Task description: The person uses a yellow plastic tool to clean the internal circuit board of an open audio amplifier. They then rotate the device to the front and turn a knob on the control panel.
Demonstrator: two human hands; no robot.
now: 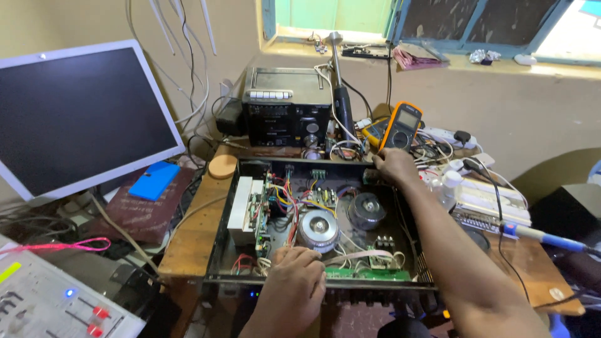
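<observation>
1. Bench [188, 241]: wooden top, crowded; it carries everything below.

2. Monitor [81, 116]: white frame, dark screen, standing at your far left, well apart from the work.

3. Amplifier chassis [219, 250]: black, lid off, lying flat at the middle of the bench right before you. Both your hands are on it.

4. Radio-cassette unit [285, 106]: black and silver, just behind the chassis.

5. Left hand [293, 278]: resting palm down on the near front edge of the chassis, fingers curled over the wiring there. It appears to grip nothing; whether a fingertip pinches a wire cannot be told.

6. Right hand [394, 166]: reaching to the far right corner of the chassis, fingers bent down at the rear wall. What it holds, if anything, is hidden under the knuckles.

7. Toroidal transformer [318, 228]: silver ring at the chassis centre, just beyond your left fingers. Judged advice: keep them off its leads and bare terminals.

8. Multimeter [400, 125]: orange and grey, propped upright just behind your right hand, display facing you.

9. Soldering iron [541, 236]: blue handle, lying at the right, apart from both hands. Judged advice: brace the chassis with your left hand and move the right slowly.
</observation>
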